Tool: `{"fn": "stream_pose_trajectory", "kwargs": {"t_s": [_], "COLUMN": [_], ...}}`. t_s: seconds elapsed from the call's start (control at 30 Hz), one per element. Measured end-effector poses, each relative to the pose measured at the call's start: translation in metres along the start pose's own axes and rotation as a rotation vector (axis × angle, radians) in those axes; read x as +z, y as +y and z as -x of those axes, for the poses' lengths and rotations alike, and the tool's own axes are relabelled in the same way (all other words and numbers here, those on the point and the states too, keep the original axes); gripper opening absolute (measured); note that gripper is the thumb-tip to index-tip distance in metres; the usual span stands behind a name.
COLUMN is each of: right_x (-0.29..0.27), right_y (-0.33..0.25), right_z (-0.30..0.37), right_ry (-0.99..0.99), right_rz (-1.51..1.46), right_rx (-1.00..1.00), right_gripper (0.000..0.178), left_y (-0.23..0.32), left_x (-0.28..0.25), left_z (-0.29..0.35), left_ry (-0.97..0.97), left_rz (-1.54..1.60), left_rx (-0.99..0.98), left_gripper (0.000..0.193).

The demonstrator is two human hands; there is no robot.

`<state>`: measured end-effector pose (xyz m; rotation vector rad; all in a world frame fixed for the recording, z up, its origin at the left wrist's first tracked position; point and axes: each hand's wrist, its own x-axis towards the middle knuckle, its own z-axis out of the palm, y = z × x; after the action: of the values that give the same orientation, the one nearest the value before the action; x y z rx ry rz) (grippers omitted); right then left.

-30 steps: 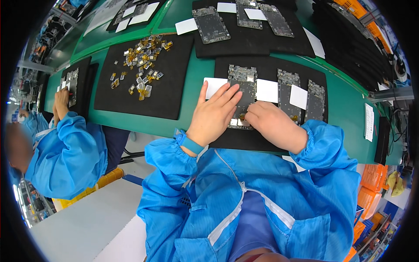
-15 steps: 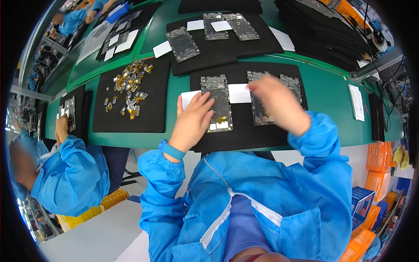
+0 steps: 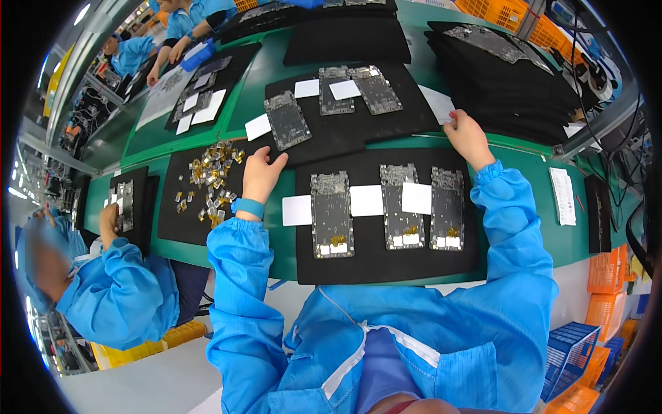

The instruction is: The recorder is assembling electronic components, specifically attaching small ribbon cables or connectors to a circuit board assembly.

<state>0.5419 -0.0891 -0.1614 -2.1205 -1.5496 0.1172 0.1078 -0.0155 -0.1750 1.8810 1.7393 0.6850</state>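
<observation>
Black, soft-looking rectangular mat (image 3: 414, 121) with three dark grey circuit boards (image 3: 287, 124) and white cards (image 3: 258, 127) lies toward the far side of a green bench (image 3: 538, 165). The left hand (image 3: 262, 176) has its bent fingers and thumb at the mat's left near corner; whether they grip it cannot be told. The right hand (image 3: 471, 138) pinches the mat's right corner, beside a flat white sheet (image 3: 438, 105).

Closer to the bench's front edge, a second black mat (image 3: 365, 270) holds three more long grey boards (image 3: 331, 207). Each shows a small amber film piece (image 3: 338, 240) at its near end, so this trio looks done. No amber can be made out on the farther trio, which therefore appears yet to be worked. Many loose amber-and-clear pieces (image 3: 215, 169) lie on a third black mat (image 3: 186, 229) to the left.

The left hand and sleeve hide part of that third mat. White cards overlap some boards; fine detail is too small to read. At the bench's left end, a blue-sleeved co-worker (image 3: 131, 290) bends over another board, partly hidden. Boards along the top are cut off.
</observation>
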Motion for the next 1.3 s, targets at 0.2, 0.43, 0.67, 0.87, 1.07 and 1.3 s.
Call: {"fn": "stream_pose_trajectory", "kwargs": {"t_s": [0.2, 0.43, 0.67, 0.87, 1.07, 1.3], "right_x": [0.016, 0.007, -0.029, -0.084, -0.113, -0.111], "right_y": [0.012, -0.017, -0.037, -0.012, 0.013, 0.049], "right_z": [-0.033, -0.026, 0.036, 0.142, 0.231, 0.262], "right_ry": [-0.218, -0.311, -0.14, -0.213, -0.183, -0.318], "right_rz": [-0.129, -0.748, -0.771, -0.777, -0.696, -0.626], "right_rx": [0.081, 0.03, -0.108, -0.046, 0.159, 0.303], "right_gripper": [0.048, 0.026, 0.026, 0.028, 0.027, 0.029], "left_y": [0.037, 0.022, 0.031, 0.048, 0.03, 0.01], "left_x": [-0.007, -0.016, -0.061, -0.081, -0.035, 0.004], "left_z": [0.004, 0.003, 0.054, 0.151, 0.214, 0.227], "left_ry": [-0.225, 0.003, 0.025, -0.03, -0.134, -0.244], "left_rz": [0.419, 0.808, 0.812, 0.772, 0.841, 0.703], "left_rx": [-0.244, -0.001, 0.095, 0.04, 0.097, 0.033], "left_gripper": [0.044, 0.054, 0.06, 0.065, 0.062, 0.06]}}
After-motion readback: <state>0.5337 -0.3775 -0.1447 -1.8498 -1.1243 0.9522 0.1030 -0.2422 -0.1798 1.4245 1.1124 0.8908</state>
